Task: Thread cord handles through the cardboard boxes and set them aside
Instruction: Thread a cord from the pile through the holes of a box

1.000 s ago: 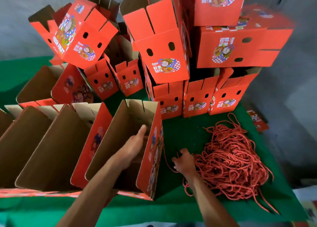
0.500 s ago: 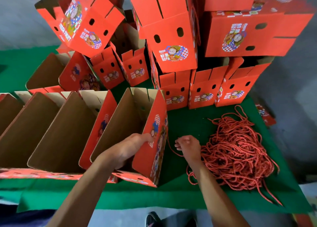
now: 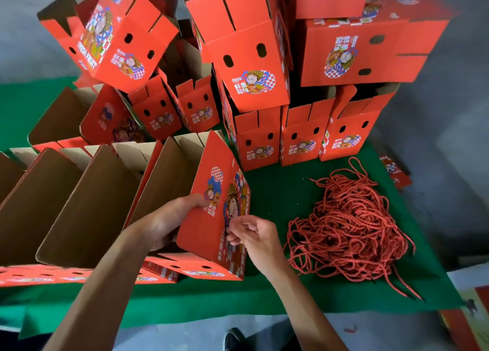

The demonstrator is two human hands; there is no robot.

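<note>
Head view: my left hand (image 3: 169, 222) grips the near red box (image 3: 209, 218) by its side panel, thumb on the print; right hand (image 3: 251, 235) pinches at that panel (cord end? can't tell). Cord pile (image 3: 352, 226) lies just right on the green cloth (image 3: 277, 189).

I see a green-covered table (image 3: 275, 189) carrying a row of open cardboard boxes (image 3: 87, 199) along its left, a stack of red boxes (image 3: 304, 138) at the back, and a loose pile of red cords (image 3: 352, 226) on its right.
</note>
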